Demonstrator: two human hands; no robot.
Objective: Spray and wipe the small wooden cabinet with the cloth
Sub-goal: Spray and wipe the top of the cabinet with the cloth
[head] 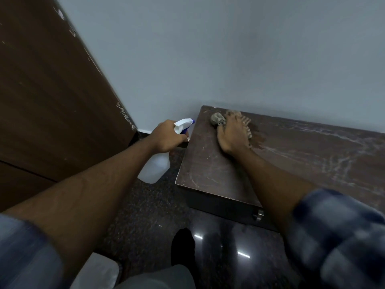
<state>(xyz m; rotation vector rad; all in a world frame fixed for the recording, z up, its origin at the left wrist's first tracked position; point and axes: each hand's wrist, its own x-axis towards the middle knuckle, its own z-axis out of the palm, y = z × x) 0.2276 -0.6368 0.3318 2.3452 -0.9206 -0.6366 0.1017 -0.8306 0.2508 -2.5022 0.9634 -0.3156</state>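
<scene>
cloth (pixel 217 119) under right hand (pixel 231 135), bottle (pixel 154 167) in left (pixel 166 138)

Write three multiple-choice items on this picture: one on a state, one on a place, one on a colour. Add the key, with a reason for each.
1. The left hand:
A. grips the spray bottle
B. is a bare fist
C. hangs empty

2. The cloth lies:
A. draped over the spray bottle
B. on the cabinet top near its far left corner, under the right hand
C. in the left hand

3. The spray bottle's nozzle tip is:
A. red
B. green
C. blue

Key:
1 A, its fingers are curled round the bottle's neck, off the cabinet's left side.
2 B, the right hand presses the cloth onto the top.
3 C, the tip of the white spray head is blue.
</scene>
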